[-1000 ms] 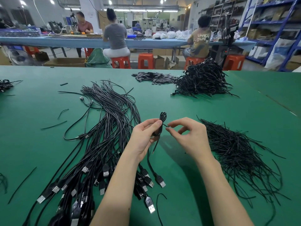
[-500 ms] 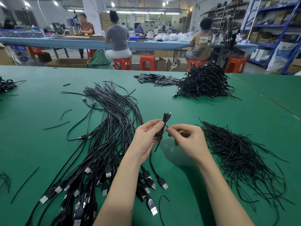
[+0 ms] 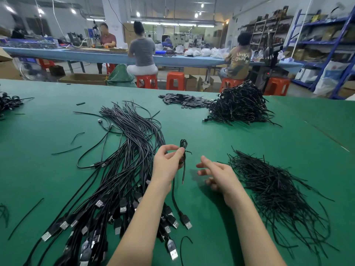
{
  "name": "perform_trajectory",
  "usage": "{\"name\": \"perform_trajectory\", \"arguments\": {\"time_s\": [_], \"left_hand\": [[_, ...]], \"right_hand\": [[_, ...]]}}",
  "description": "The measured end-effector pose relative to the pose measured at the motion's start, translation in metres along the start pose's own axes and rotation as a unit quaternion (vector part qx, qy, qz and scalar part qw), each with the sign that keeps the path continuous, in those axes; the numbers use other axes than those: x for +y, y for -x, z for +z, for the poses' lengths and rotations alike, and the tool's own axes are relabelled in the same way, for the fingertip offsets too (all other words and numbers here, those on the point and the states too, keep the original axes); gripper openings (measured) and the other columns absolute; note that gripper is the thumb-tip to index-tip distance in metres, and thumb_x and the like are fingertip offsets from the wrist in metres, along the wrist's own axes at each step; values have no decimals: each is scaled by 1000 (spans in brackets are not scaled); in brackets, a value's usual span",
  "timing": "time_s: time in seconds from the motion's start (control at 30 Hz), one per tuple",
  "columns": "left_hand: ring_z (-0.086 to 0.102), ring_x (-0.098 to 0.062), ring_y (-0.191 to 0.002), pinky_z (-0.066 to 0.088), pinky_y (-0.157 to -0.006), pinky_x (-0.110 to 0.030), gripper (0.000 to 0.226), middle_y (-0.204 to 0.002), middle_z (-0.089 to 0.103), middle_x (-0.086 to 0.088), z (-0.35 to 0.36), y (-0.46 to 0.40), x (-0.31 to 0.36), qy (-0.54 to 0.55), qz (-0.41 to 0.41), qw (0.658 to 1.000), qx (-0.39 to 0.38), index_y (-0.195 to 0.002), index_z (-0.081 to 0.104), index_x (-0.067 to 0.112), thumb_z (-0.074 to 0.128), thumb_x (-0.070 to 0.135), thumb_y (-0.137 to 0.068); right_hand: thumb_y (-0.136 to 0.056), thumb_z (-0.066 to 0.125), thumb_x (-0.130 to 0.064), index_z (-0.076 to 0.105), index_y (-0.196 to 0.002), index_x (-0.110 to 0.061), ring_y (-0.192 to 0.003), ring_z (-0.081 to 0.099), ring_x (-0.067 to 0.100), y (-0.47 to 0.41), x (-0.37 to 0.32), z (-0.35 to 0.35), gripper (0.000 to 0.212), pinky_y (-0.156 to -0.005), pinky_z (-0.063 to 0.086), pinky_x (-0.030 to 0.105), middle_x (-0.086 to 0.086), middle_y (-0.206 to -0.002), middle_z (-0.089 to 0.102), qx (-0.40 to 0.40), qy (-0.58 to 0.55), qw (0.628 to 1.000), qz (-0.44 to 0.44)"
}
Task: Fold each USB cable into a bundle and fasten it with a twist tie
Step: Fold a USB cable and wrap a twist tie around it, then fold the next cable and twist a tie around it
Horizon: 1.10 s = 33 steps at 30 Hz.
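My left hand (image 3: 167, 164) pinches a folded black USB cable bundle (image 3: 183, 145) upright above the green table (image 3: 221, 135). A twist tie (image 3: 188, 152) is wound around the bundle just above my fingers. The cable's tail hangs down to a USB plug (image 3: 186, 220) lying on the table. My right hand (image 3: 217, 174) hovers to the right of the bundle, fingers spread and holding nothing. A long sheaf of loose USB cables (image 3: 123, 162) lies to the left, plugs toward me. A heap of black twist ties (image 3: 274, 187) lies to the right.
A mound of tied cable bundles (image 3: 240, 105) sits at the far right, with small flat black pieces (image 3: 184, 99) beside it. Stray ties (image 3: 66, 150) lie on the left of the table. People sit on orange stools (image 3: 174, 80) at a blue bench beyond.
My right hand has let go of the twist tie and moved away right and down, fingers opening. The left hand still holds the bundle.
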<state>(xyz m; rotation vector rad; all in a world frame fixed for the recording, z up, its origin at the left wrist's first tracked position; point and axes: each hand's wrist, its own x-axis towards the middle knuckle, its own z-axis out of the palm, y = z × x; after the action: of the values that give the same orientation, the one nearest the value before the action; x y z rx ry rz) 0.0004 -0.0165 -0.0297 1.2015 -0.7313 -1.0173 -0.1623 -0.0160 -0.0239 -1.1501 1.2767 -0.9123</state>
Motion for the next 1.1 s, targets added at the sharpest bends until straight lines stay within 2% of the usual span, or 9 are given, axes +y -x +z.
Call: {"name": "perform_trajectory", "arguments": {"time_s": [0.07,0.17,0.3,0.47,0.7,0.8,0.9,1.0,1.1], "left_hand": [[64,-8,-60,54,-60,-24,15,-74,73,2,9,-13,-1,-29,-5,999,18,-94,60,16,73,12,-87],[67,-23,-73,59,-81,-40,16,-85,72,-6,31,-38,3,-113,13,993,13,-88,59,18,68,5,-84],[67,-28,-92,51,-80,-30,9,-91,69,-5,70,-74,7,-233,65,969,46,-91,61,16,61,8,-87],[54,-33,-121,43,-100,-35,30,-127,59,-18,99,-99,3,-338,26,941,-9,-126,51,4,52,16,-99],[54,-28,-120,40,-99,-32,30,-129,58,-12,73,-61,6,-394,74,914,-59,-127,53,8,52,20,-99],[53,-16,-115,37,-93,-24,23,-126,58,2,45,-29,7,-403,99,905,-89,-119,59,16,55,27,-98],[57,-11,-106,39,-89,-24,18,-114,64,6,13,-4,5,-396,97,906,-115,-111,63,20,54,30,-99],[65,-12,-101,45,-85,-24,16,-104,69,4,-3,1,9,-303,74,945,-101,-104,66,15,53,24,-100],[71,-16,-100,50,-98,-33,17,-106,72,-4,-5,0,12,-202,36,971,-120,-100,64,7,49,15,-101]], "right_hand": [[-93,70,-38,79,-85,-13,-42,45,5,1,3,4,27,-41,33,15,-6,-69,73,13,40,999,-12],[-90,72,-32,79,-80,-14,-42,49,2,2,6,12,21,-46,38,16,-6,-70,75,32,117,992,-28],[-87,70,-30,77,-72,-14,-43,50,5,0,7,13,23,-49,39,18,0,-72,75,48,122,991,-32],[-86,68,-29,76,-69,-14,-44,52,6,-4,7,12,24,-48,40,18,0,-71,75,42,128,990,-33],[-86,68,-27,76,-65,-18,-42,54,9,-3,6,11,24,-41,39,16,2,-70,76,35,124,991,-23],[-88,68,-26,76,-63,-18,-44,56,14,-1,4,10,27,-43,42,18,7,-72,76,27,109,993,-27],[-89,66,-23,78,-74,-14,-49,60,12,-1,-2,11,21,-57,49,25,0,-72,76,24,99,993,-64],[-90,66,-26,79,-78,-22,-60,64,6,0,-6,15,18,-71,54,29,-8,-74,77,19,144,984,-107],[-90,68,-32,78,-85,-23,-77,66,4,5,-7,20,14,-75,49,23,-11,-80,76,39,259,953,-153]]}}
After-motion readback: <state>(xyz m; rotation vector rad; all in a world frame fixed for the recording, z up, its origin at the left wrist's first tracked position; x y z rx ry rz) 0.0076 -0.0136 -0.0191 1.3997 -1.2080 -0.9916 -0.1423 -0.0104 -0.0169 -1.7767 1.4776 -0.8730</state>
